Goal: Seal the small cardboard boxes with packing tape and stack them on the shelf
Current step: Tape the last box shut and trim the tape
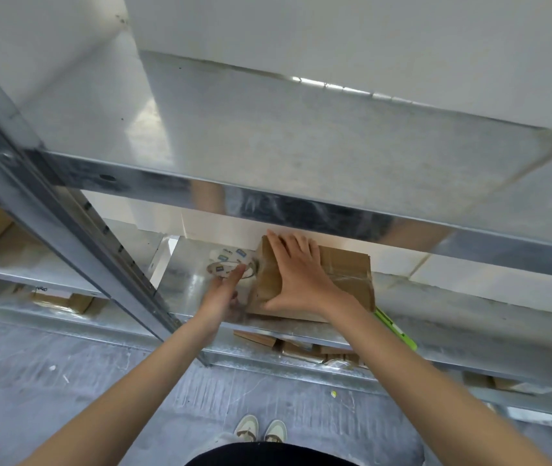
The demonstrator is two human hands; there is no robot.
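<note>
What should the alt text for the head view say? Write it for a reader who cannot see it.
On a metal shelf, the right hand lies spread over a taped cardboard box, while the left hand reaches with straight fingers to a roll of clear packing tape beside it. More small boxes sit on the shelf below.

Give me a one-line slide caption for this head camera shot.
Right hand steadies a taped cardboard box on a metal shelf; left hand reaches the tape roll.

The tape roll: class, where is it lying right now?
In the head view the tape roll lies on the middle metal shelf, left of the cardboard box, with the left hand reaching to it.
</note>
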